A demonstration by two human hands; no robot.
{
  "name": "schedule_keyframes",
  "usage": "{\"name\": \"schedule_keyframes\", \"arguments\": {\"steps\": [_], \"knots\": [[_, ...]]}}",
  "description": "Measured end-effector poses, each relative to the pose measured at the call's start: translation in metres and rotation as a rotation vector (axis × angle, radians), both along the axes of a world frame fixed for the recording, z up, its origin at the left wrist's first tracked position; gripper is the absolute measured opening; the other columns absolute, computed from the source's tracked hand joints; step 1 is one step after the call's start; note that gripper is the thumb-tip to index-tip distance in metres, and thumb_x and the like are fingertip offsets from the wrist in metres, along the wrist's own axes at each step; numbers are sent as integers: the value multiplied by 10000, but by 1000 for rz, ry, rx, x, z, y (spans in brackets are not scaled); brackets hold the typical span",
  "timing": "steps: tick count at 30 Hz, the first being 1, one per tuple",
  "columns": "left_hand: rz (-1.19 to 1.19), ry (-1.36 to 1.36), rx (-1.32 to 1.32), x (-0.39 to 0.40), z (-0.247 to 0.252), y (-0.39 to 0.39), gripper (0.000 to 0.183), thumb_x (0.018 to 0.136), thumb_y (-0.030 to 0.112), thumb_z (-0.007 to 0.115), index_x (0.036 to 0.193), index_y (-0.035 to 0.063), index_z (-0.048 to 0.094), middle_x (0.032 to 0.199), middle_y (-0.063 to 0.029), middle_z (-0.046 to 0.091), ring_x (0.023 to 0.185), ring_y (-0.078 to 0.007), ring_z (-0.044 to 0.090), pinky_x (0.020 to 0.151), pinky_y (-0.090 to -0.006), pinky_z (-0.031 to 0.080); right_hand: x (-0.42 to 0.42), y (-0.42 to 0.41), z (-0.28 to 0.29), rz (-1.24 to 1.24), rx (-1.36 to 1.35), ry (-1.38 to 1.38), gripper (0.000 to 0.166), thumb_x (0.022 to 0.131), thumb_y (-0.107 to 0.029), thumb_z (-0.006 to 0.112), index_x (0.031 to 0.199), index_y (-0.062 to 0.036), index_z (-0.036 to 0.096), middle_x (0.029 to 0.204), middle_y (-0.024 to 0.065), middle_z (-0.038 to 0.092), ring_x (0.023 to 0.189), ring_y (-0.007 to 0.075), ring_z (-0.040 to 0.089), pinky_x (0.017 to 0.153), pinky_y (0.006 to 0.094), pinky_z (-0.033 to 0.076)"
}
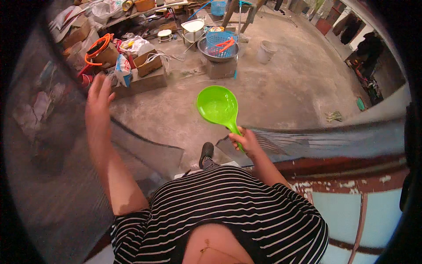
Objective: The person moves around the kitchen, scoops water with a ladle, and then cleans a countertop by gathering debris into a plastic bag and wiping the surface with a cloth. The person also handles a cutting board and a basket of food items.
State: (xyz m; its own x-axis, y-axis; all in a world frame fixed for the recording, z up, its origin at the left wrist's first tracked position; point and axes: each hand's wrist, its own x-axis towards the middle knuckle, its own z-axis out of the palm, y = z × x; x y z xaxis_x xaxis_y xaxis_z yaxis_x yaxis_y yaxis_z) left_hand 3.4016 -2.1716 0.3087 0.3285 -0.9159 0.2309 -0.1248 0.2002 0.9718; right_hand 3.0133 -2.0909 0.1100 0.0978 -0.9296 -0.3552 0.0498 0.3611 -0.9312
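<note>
A bright green plastic water dipper (216, 105) is held out in front of me, its bowl facing up and away from my body. My right hand (245, 142) is wrapped around its handle. Glossy highlights show inside the bowl; whether it holds water I cannot tell. My left hand (100, 90), slightly blurred, is raised at the left with fingers extended and nothing in it. Beside it hangs a dark mesh door curtain (62, 132); whether hand and curtain touch is unclear. Another mesh panel (329, 142) spreads to the right, behind my right forearm.
One dark shoe (206, 153) steps onto the concrete floor (280, 95). Farther off, a blue plastic basket (219, 43) sits in a metal basin (214, 58) on a block. A white bucket (266, 52) stands to its right. Cardboard boxes (147, 62) and an orange hose (99, 46) clutter the left.
</note>
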Motion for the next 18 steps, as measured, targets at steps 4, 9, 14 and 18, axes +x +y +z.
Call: {"name": "schedule_keyframes", "arguments": {"steps": [4, 9, 14, 18], "knots": [[61, -167, 24, 3, -6, -19, 571, 954, 260, 535, 1429, 13, 337, 1448, -114, 387, 1337, -211, 361, 1078, -344, 291, -30, -88, -21, -40, -72, -10, 161, 866, -172, 650, 850, -46, 552, 653, 10, 543, 525, 88, 514, 440, 240, 412], [47, -509, 89, 5, -37, -49, 463, 959, 157, 490, 1387, 1, 405, 1422, -124, 423, 1332, -232, 371, 1101, -345, 258, -83, -179, -41, -136, -54, 29, 133, 869, -133, 642, 872, -38, 549, 619, 9, 530, 499, 89, 502, 441, 243, 413], [270, -252, 604, 3, -114, -89, 458, 952, 267, 526, 1331, 13, 479, 1345, -126, 494, 1243, -235, 455, 1007, -338, 364, -135, -283, -36, -177, -44, 51, 132, 868, -136, 644, 892, -43, 554, 650, -1, 533, 521, 75, 504, 441, 230, 409], [269, -117, 816, -20, -172, -153, 487, 934, 332, 557, 1305, 21, 507, 1282, -109, 538, 1168, -216, 500, 898, -312, 422, -164, -346, -37, -282, -33, 24, 131, 866, -133, 646, 906, -43, 558, 653, -7, 530, 521, 72, 501, 441, 226, 407]]}}
